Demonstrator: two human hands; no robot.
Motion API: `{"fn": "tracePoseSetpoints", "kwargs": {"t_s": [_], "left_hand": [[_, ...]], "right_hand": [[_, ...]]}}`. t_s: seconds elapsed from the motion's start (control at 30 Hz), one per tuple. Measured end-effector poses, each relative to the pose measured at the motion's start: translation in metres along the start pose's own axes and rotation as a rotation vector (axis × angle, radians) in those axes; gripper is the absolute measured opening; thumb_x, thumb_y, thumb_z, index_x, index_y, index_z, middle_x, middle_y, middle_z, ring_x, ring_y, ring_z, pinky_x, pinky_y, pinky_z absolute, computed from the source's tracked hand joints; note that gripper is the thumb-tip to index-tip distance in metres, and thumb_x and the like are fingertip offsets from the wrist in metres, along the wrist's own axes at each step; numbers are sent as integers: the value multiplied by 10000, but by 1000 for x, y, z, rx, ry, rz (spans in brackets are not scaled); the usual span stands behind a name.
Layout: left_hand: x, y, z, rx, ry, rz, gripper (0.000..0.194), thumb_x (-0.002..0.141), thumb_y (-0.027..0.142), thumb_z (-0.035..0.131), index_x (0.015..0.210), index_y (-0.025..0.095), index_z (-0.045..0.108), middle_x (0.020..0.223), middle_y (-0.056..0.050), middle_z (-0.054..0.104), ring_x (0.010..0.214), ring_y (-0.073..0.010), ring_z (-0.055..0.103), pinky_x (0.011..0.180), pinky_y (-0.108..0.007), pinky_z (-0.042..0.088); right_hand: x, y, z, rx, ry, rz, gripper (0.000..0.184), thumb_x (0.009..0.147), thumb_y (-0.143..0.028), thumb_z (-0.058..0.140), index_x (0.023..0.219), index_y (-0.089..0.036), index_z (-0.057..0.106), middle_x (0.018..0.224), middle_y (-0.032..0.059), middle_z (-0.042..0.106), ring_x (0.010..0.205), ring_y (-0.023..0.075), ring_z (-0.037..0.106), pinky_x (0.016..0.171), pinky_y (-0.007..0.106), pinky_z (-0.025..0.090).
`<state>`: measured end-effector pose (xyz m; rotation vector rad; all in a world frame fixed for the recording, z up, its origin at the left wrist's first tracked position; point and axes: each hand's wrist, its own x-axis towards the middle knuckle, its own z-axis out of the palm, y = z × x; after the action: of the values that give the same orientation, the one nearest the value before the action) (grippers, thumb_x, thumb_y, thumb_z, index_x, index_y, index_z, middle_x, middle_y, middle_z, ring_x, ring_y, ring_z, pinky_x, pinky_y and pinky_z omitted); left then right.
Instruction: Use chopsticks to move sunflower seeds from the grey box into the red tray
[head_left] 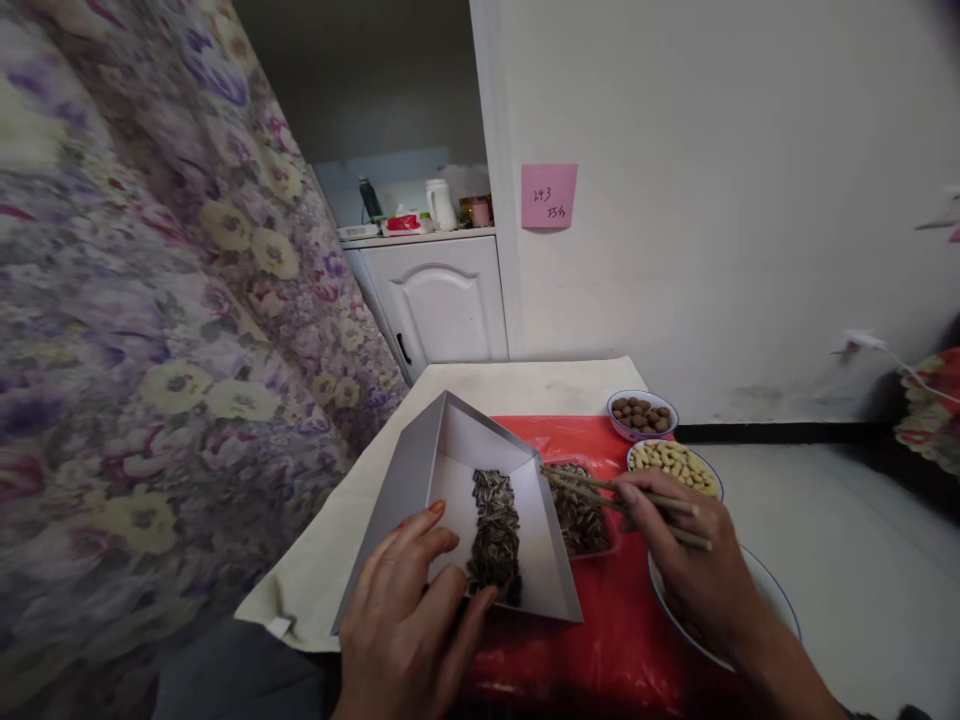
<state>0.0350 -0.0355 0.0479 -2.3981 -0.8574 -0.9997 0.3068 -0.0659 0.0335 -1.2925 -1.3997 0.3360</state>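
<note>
My left hand (409, 610) grips the near edge of a folded white cardboard tray (457, 450), tilted up, with a row of striped sunflower seeds (495, 535) lying along its crease. My right hand (694, 565) is closed on a pair of wooden chopsticks (600, 490), whose tips point left toward the tray's right edge. Just behind the chopsticks sits a second heap of sunflower seeds (581, 515) in a shallow dish. Under my right hand lies a white plate (772, 590) with a blue rim, mostly hidden.
A red plastic sheet (592, 640) covers the small table over a cream cloth (330, 560). A bowl of brown nuts (641, 412) and a bowl of peanuts (675, 462) stand at the far right. A floral curtain (150, 330) hangs on the left; a white cabinet (439, 295) stands behind.
</note>
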Motion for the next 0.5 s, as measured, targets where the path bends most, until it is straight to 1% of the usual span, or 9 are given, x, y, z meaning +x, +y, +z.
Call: {"fn": "tracePoseSetpoints", "kwargs": {"t_s": [0.13,0.27,0.4,0.5], "left_hand": [[1,1,-1,4,-1,3,111,805,188,664,777,192,556,1035,-101,612,1182,-324,544,901,-464,458],[2,2,-1,-1,3,2,107,814,172,650,777,190,552,1034,-101,609,1178,-322,544,896,-465,455],[3,2,-1,-7,9,-1,110,811,157,653,775,186,553,1034,-99,605,1171,-323,547,897,-462,448],[3,2,-1,-14,22,-5,115,812,159,657,762,182,555,1020,-101,607,1159,-328,556,891,-457,445]], "right_hand": [[1,5,-12,-11,56,18,147,950,-290,568,958,-213,693,802,18,680,654,157,640,609,263,499],[0,4,-14,-4,87,-30,130,947,-267,572,959,-219,693,880,23,693,700,157,654,657,267,509],[0,-2,-9,-8,47,-37,142,955,-247,552,960,-220,692,846,14,682,716,158,646,657,270,493],[0,-2,3,0,-23,-45,159,960,-237,532,896,-210,675,812,14,668,730,159,634,662,268,479]]}}
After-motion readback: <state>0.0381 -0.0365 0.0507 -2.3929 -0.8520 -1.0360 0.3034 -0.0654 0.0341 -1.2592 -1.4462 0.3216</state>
